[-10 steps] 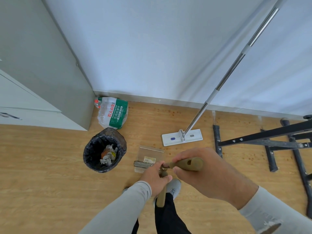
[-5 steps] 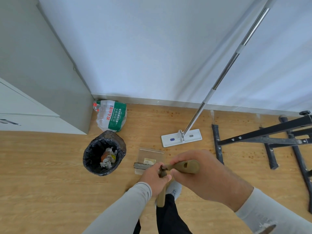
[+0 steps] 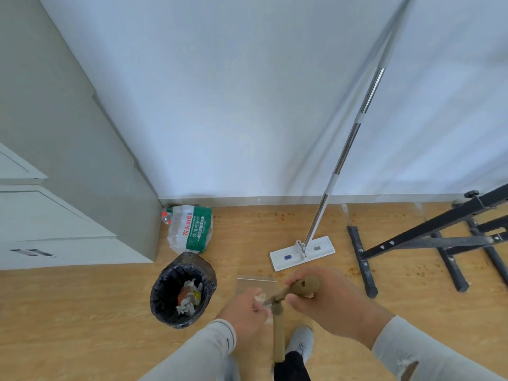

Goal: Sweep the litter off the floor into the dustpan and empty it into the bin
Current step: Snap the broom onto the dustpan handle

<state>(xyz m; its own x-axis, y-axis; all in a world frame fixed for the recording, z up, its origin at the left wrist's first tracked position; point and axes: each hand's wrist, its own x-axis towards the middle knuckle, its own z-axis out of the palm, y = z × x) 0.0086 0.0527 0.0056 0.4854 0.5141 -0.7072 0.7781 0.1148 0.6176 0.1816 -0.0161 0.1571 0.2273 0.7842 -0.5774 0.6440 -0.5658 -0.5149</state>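
The dustpan [image 3: 255, 285], clear plastic, lies on the floor [image 3: 82, 312] just right of the bin [image 3: 182, 292], partly hidden behind both hands. The right hand [image 3: 327, 301] grips a tan broom handle [image 3: 303, 285] by its thick end. The left hand [image 3: 244, 309] has its fingers curled at a second tan handle [image 3: 278, 334] that runs down towards a grey shoe [image 3: 301, 342]. The black-lined bin holds crumpled litter [image 3: 189, 296]. Farther off, a mop [image 3: 302, 251] leans on the wall.
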